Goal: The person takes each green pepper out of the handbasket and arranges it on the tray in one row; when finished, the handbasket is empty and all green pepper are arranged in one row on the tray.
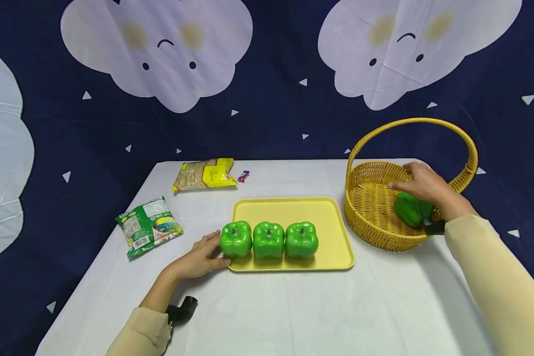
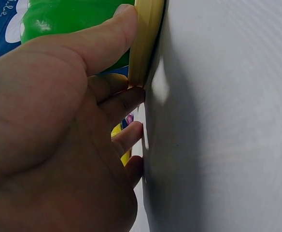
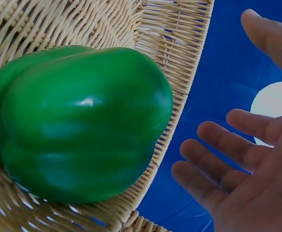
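My left hand (image 1: 200, 257) lies at the left side of the yellow tray (image 1: 331, 237). In the left wrist view its thumb (image 2: 109, 36) touches the tray's rim (image 2: 146, 43), the other fingers beside the edge, against the table. Three green bell peppers (image 1: 269, 240) stand in a row along the tray's near side. My right hand (image 1: 422, 185) hovers over the right part of a wicker basket (image 1: 369, 222), holding nothing. Beneath it a green bell pepper (image 3: 88, 121) lies on its side in the basket; the right wrist view shows the fingers apart from it.
A green packet (image 1: 150, 226) lies left of the tray. Behind it rest a yellow bag (image 1: 204, 175) and a small purple wrapped candy (image 1: 243, 176). The basket's tall handle (image 1: 411, 121) arches beyond my right hand. A dark cloth (image 1: 276, 128) hangs behind the white table (image 1: 293, 311).
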{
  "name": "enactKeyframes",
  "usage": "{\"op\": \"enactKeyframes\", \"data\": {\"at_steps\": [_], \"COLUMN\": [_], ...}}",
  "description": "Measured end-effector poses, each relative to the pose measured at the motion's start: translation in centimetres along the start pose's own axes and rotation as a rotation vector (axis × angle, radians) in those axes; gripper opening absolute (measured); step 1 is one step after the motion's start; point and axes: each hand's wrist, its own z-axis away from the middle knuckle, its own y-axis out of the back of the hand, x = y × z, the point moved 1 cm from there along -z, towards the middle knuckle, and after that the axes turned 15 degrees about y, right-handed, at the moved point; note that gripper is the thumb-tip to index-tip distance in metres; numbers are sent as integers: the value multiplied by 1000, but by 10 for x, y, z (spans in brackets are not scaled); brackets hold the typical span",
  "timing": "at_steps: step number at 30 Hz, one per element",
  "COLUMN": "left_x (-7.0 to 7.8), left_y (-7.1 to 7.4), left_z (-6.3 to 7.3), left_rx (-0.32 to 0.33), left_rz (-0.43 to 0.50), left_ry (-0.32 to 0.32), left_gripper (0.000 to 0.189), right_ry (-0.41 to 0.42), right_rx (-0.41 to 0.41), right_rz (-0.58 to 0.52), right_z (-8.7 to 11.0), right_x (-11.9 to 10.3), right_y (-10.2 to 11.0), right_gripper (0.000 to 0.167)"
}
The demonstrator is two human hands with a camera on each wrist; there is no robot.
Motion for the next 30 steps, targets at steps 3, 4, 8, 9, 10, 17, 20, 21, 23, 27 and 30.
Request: {"op": "enactKeyframes", "data": {"at_steps": [3,4,8,9,10,17,20,21,23,27,30], "left_x": [0,0,-1,-1,-1,-2,-2,-2,-2,-2,-2], "left_y": [0,0,-1,-1,-1,-1,-1,-2,-2,-2,-1], "left_z": [0,0,0,0,0,0,0,0,0,0,0], "left_rx": [1,1,-5,-6,-6,3,2,2,3,6,5], "left_rz": [4,6,11,10,9,13,12,10,13,15,18], "left_ry": [-1,-1,5,3,2,-5,4,5,12,4,4], "left_gripper": [74,74,75,75,75,76,76,77,76,75,75], "right_ry": [7,6,-4,-9,-12,-18,-21,-20,-8,36,77], "right_rx": [-39,-52,-97,-106,-112,-152,-180,-185,-181,-167,-170], "right_rz": [14,21,36,34,32,37,31,28,26,5,-32], "right_z": [0,1,3,3,4,5,6,6,5,4,3], "right_x": [3,4,9,10,11,15,15,15,15,13,9], "right_y": [-1,-2,-3,-4,-4,-5,-7,-7,-8,-10,-13], "right_gripper": [98,98,99,99,99,96,91,90,89,86,82]}}
